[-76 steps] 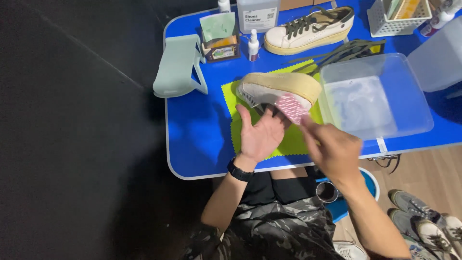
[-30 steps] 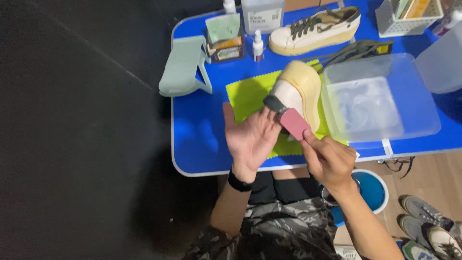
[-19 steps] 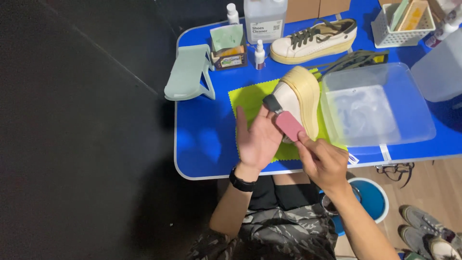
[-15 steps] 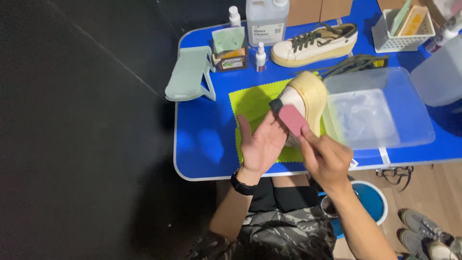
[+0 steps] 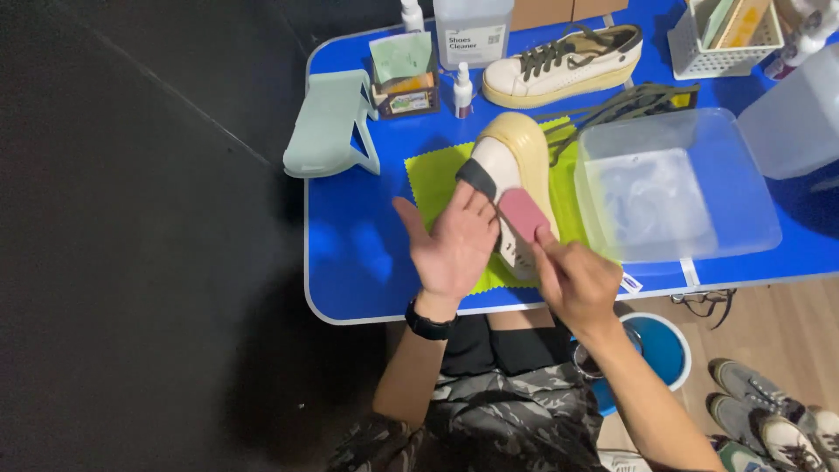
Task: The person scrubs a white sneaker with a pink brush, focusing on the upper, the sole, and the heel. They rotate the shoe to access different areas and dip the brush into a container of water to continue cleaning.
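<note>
Pink block [image 5: 523, 214] slid lower along shoe [image 5: 511, 188]; I see right hand [image 5: 572, 281] fingers pinching it, left hand [image 5: 454, 245] fingers spread, steadying shoe.

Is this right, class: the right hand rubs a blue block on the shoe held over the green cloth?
Not quite. In the head view the block in the right hand is pink, not blue. It does rest on the shoe, steadied by the left hand, over the green cloth.
</note>
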